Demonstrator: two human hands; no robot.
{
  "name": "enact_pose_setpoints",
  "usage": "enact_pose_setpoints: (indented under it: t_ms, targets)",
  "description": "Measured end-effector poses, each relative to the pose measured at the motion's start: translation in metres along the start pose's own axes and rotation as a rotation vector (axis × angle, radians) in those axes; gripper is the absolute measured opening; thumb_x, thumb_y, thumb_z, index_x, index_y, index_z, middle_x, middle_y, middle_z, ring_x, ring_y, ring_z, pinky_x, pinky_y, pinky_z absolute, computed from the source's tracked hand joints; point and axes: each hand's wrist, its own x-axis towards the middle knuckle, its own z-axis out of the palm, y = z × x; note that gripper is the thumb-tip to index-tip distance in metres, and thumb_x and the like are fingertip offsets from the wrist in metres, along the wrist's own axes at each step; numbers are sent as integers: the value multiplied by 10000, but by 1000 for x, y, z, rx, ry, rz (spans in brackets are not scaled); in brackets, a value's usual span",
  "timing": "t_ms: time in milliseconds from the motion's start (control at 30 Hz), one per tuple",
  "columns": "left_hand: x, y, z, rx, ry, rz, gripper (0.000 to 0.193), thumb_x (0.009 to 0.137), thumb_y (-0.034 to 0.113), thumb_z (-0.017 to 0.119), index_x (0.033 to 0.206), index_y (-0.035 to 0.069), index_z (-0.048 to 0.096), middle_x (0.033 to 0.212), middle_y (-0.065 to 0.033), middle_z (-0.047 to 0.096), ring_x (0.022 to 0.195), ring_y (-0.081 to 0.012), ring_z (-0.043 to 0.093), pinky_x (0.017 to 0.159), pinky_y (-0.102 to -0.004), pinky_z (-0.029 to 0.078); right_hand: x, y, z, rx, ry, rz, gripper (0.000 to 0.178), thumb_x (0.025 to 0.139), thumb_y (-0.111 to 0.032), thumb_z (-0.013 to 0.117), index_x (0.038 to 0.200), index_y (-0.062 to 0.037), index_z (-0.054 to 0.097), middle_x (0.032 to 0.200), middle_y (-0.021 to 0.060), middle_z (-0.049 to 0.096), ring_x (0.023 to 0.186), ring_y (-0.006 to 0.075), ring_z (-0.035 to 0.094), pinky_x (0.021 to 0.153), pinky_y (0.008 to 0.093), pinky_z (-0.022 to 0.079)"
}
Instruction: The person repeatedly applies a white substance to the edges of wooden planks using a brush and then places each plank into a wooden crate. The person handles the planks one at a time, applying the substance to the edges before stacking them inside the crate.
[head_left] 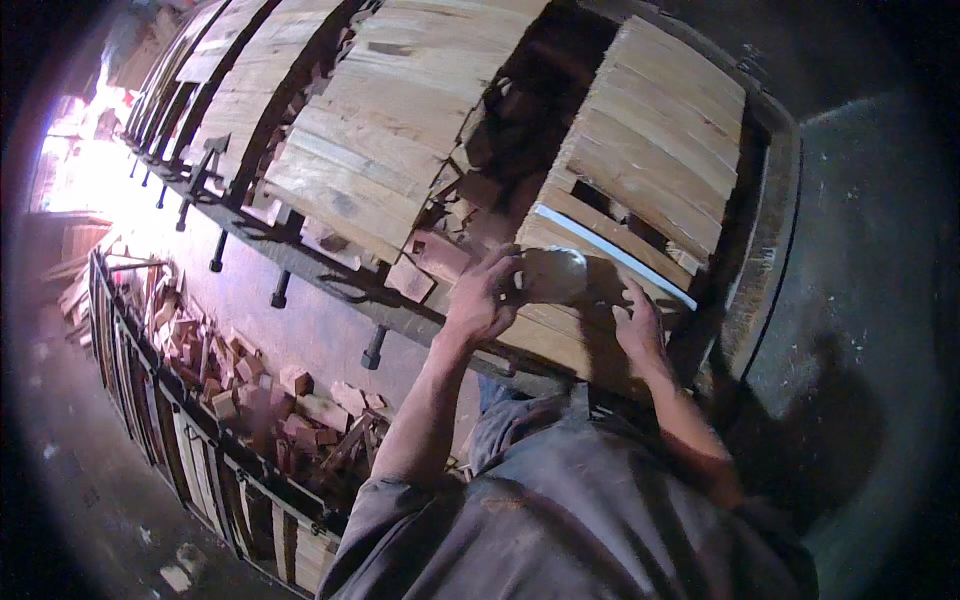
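My left hand [485, 297] is closed at the edge of a pale, rounded thing [554, 275], whose kind I cannot make out. It is above the near end of a wooden panel of joined boards [655, 130]. Across from it, my right hand [640, 325] is over the same boards with its fingers apart and nothing visible in them. A white-blue strip [615, 255] lies slantwise on the panel, just beyond both hands. Dark gaps show between some boards there.
More wooden panels [390, 110] lie to the left along a metal frame with clamp screws [373, 348]. Wood offcuts fill the space between panels. A slatted crate [190, 455] of wood blocks [300, 410] stands low on the left. A curved rim [775, 200] borders the right side.
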Motion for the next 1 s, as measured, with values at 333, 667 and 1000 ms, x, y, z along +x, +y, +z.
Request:
enact_pose_setpoints:
  t_ms: [333, 667, 1000]
  targets:
    - [14, -7, -21, -669, 329, -339, 498, 739, -119, 658, 1221, -36, 560, 1144, -124, 615, 1065, -207, 580, 922, -345, 492, -36, 220, -26, 470, 259, 630, 391, 827, -71, 643, 1209, -25, 570, 923, 92, 650, 688, 163, 641, 538, 283, 506]
    - [17, -176, -154, -31, 758, -212, 246, 868, 169, 617, 984, -48, 621, 1015, -137, 623, 865, -215, 617, 742, -311, 510, 23, 217, -19, 201, 387, 261, 466, 765, 40, 604, 1217, -71, 581, 885, 89, 667, 739, 183, 637, 663, 302, 507]
    - [72, -212, -195, -235, 798, -702, 268, 901, 282, 589, 1012, 42, 626, 975, -69, 610, 852, -166, 591, 731, -284, 512, 58, 269, -45, 159, 127, 439, 269, 811, -33, 604, 1076, -38, 650, 869, 82, 667, 773, 151, 607, 649, 297, 490]
